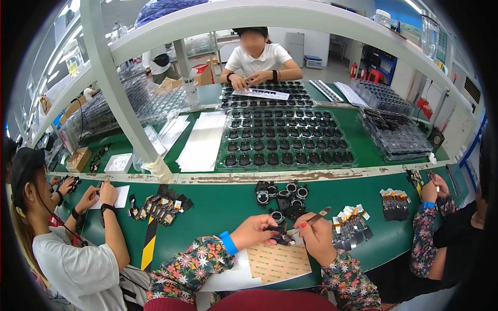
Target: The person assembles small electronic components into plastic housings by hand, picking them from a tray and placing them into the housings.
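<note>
Left hand (254, 232) pinching small black part (282, 239), lower centre of frame, right hand (317, 238) gripping slim tweezers (319, 215), tip close to the part, patterned tan sheet (280, 265) beneath, black ringed housings (284, 194) piled just above, ribbon-cable parts (355, 230) right of centre

On the tabletop (210, 217), an open lane lies between the left pile of parts (162, 207) and the round black housings (284, 194), its front-edge side crossed by the left forearm (194, 262). The left hand (254, 231) and right hand (317, 237) block the housings from the front edge; a raised ledge (249, 177) bounds the far edge.
</note>
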`<action>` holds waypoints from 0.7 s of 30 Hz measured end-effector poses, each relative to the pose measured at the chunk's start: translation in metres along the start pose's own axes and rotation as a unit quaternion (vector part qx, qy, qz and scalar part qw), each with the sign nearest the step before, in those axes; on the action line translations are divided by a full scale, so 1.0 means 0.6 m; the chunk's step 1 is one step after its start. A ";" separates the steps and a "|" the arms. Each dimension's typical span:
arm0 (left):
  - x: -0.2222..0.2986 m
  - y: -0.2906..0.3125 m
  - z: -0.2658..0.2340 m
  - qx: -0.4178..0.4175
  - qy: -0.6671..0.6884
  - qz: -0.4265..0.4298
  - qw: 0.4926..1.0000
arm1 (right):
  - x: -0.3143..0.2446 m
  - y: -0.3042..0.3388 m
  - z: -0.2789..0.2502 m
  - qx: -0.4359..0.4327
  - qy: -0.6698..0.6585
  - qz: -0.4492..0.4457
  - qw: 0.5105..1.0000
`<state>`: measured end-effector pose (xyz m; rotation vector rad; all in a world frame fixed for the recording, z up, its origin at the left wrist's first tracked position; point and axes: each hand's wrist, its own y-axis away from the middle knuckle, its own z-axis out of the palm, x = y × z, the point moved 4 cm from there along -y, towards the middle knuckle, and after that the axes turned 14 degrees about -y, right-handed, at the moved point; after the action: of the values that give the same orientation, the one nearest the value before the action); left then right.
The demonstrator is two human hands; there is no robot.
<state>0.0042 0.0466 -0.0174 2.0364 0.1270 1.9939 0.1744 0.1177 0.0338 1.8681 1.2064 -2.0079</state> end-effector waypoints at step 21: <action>0.017 0.001 -0.029 0.028 0.137 0.001 0.990 | 0.032 -0.019 -0.042 -0.009 -0.176 0.271 0.946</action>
<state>-0.0126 0.0510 -0.0072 1.7840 0.2385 2.2857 0.1829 0.1491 0.0245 1.5174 0.5364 -1.8821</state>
